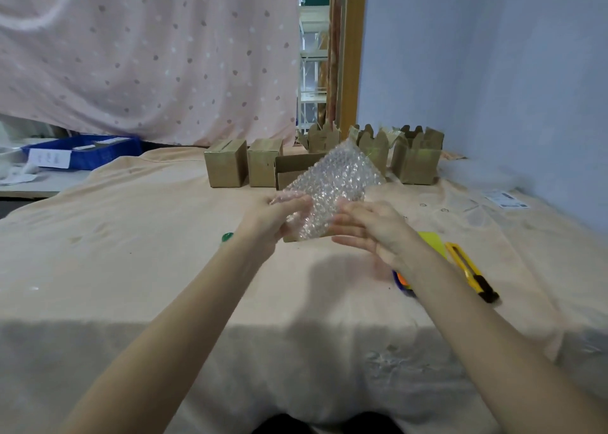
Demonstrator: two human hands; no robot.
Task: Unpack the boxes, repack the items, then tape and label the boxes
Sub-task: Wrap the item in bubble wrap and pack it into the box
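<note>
A clear bubble-wrap pouch [332,183] is held up above the middle of the table. My left hand [279,214] grips its lower left edge, with fingers partly under the wrap. My right hand [371,226] touches its lower right edge with fingers spread; whether it grips is unclear. A bit of cardboard shows beneath the pouch's lower end, mostly hidden by the wrap and my hands. Behind the pouch lies an open cardboard box [289,168]. Two closed boxes [227,162] [263,162] stand to the left of it. Three boxes with raised flaps [416,158] stand at the back right.
A yellow utility knife [470,270] and a yellow card [432,241] lie right of my right hand. A blue-orange thing [403,282] peeks from under my right wrist. A green piece [227,237] lies at the left, labels [506,200] at the far right, a blue crate [82,150] beyond the table.
</note>
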